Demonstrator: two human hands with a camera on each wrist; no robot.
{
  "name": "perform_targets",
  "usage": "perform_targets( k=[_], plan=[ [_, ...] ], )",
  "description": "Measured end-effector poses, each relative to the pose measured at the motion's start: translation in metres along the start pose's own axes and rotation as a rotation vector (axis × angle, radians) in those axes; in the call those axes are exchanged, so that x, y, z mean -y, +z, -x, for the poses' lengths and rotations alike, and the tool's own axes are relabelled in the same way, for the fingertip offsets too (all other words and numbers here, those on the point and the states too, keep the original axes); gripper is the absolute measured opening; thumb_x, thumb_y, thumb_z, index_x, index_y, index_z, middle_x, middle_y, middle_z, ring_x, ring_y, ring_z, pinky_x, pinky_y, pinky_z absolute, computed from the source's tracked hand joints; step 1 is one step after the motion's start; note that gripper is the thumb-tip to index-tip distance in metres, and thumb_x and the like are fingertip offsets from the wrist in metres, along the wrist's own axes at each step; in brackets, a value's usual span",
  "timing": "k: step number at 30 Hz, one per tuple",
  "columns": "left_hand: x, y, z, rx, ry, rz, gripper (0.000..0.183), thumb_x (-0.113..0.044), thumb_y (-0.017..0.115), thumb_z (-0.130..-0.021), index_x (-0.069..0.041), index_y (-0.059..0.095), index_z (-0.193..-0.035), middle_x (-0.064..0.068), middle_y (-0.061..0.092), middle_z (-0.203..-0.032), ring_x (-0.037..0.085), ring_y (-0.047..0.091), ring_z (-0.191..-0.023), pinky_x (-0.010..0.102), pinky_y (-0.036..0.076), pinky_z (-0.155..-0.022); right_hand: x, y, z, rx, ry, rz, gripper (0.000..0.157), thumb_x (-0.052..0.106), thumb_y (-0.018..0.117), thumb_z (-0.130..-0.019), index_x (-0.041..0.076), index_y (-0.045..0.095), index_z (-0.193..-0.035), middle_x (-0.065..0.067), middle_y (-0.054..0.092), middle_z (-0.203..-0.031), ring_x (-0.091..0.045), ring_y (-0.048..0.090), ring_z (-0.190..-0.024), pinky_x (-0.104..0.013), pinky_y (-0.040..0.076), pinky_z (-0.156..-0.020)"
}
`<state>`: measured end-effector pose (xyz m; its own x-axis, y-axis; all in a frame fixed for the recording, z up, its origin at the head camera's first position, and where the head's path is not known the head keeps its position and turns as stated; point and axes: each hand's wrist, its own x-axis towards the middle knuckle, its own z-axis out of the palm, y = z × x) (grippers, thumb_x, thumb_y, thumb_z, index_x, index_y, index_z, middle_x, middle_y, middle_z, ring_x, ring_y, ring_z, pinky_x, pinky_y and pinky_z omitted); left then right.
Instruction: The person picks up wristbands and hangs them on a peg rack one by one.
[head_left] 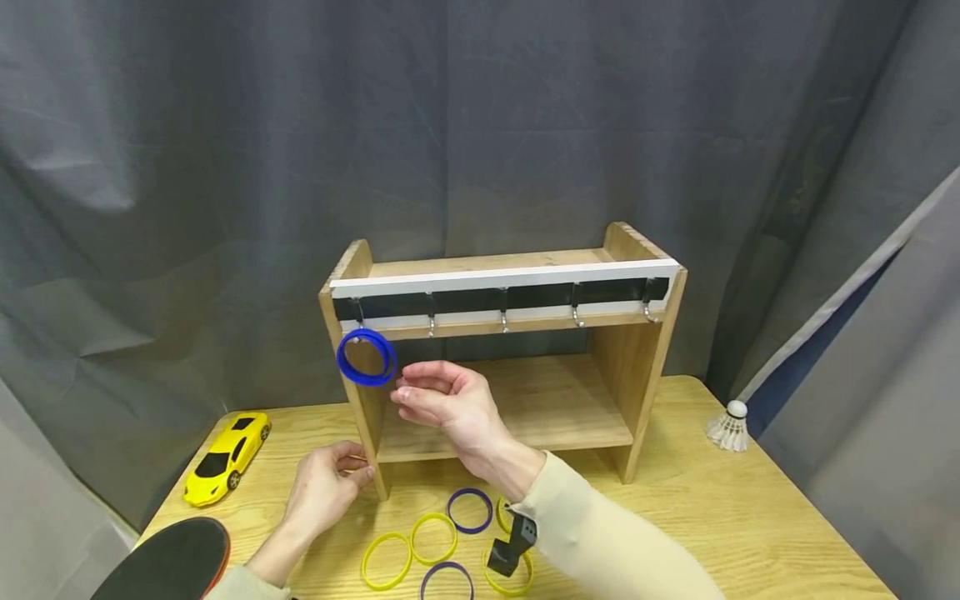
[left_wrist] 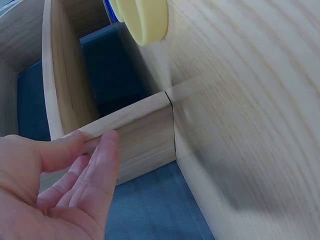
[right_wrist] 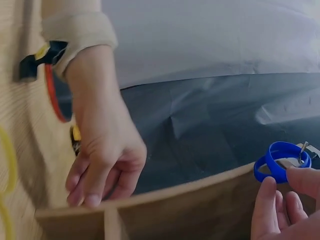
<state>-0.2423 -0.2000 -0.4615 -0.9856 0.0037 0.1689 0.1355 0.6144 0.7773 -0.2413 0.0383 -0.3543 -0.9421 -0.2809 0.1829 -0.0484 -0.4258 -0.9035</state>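
Observation:
Two overlapping blue wristbands (head_left: 342, 367) hang at the leftmost hook (head_left: 360, 315) of a wooden shelf (head_left: 502, 450). My right hand (head_left: 457, 408) is just right of them, its fingers loosely bent. In the right wrist view, the right thumb (right_wrist: 302, 179) overlaps the lower edge of the blue wristbands (right_wrist: 280, 150). Low down, my left hand (head_left: 326, 487) pinches the front edge of the shelf's left side panel. The left wrist view shows the thumb and fingertips of the left hand (left_wrist: 75, 175) on that board (left_wrist: 145, 132).
Yellow wristbands (head_left: 411, 560) and purple-blue wristbands (head_left: 450, 508) lie on the table (head_left: 690, 508) before the shelf. A yellow toy car (head_left: 228, 458) and a dark round paddle (head_left: 168, 558) are at left, a shuttlecock (head_left: 729, 429) at right. More hooks (head_left: 504, 321) line the shelf's front.

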Motion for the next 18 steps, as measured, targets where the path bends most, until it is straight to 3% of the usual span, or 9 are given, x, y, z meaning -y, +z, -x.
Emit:
perform_targets(
  k=[4, 9, 11, 13, 18],
  plan=[
    [0.000, 0.000, 0.000, 0.000, -0.002, 0.006, 0.020, -0.007, 0.087, -0.094, -0.005, 0.082, -0.114, 0.009, 0.089, -0.099, 0.024, 0.085, -0.080, 0.024, 0.062, -0.065, 0.003, -0.022, 0.016, 0.051, -0.008, 0.113, 0.034, -0.010, 0.076, -0.097, -0.010, 0.071, -0.131, 0.005, 0.085, -0.104, -0.009, 0.084, -0.097, -0.029, 0.070, -0.089],
    [0.000, 0.000, 0.000, 0.001, 0.004, 0.005, 0.020, -0.009, 0.087, -0.095, -0.006, 0.082, -0.114, 0.008, 0.089, -0.099, 0.022, 0.085, -0.080, 0.023, 0.062, -0.066, 0.004, -0.067, 0.041, 0.086, -0.001, 0.291, 0.041, -0.006, 0.078, -0.096, -0.020, 0.064, -0.133, -0.013, 0.086, -0.115, -0.008, 0.085, -0.097, -0.030, 0.070, -0.087],
    [0.000, 0.000, 0.000, 0.002, 0.007, 0.004, 0.020, -0.009, 0.087, -0.095, -0.006, 0.082, -0.113, 0.008, 0.089, -0.099, 0.020, 0.084, -0.080, 0.023, 0.062, -0.066, 0.004, -0.088, 0.052, 0.088, 0.015, 0.367, 0.039, -0.004, 0.079, -0.096, -0.020, 0.066, -0.130, -0.019, 0.085, -0.117, -0.008, 0.084, -0.096, -0.030, 0.070, -0.088],
    [0.000, -0.001, 0.000, 0.002, 0.008, 0.000, 0.020, -0.009, 0.087, -0.095, -0.006, 0.082, -0.113, 0.008, 0.089, -0.099, 0.018, 0.084, -0.079, 0.024, 0.061, -0.066, 0.003, -0.109, 0.062, 0.092, 0.030, 0.446, 0.037, -0.002, 0.080, -0.096, -0.019, 0.068, -0.127, -0.016, 0.086, -0.114, -0.006, 0.083, -0.095, -0.028, 0.069, -0.088],
    [0.000, -0.001, 0.000, -0.002, 0.007, -0.006, 0.019, -0.008, 0.087, -0.094, -0.006, 0.082, -0.112, 0.007, 0.088, -0.097, 0.018, 0.084, -0.079, 0.023, 0.061, -0.065, -0.005, -0.158, 0.088, 0.111, -0.006, 0.711, 0.027, 0.002, 0.084, -0.094, -0.012, 0.076, -0.116, -0.022, 0.085, -0.108, -0.002, 0.080, -0.088, -0.022, 0.066, -0.079]
  ],
)
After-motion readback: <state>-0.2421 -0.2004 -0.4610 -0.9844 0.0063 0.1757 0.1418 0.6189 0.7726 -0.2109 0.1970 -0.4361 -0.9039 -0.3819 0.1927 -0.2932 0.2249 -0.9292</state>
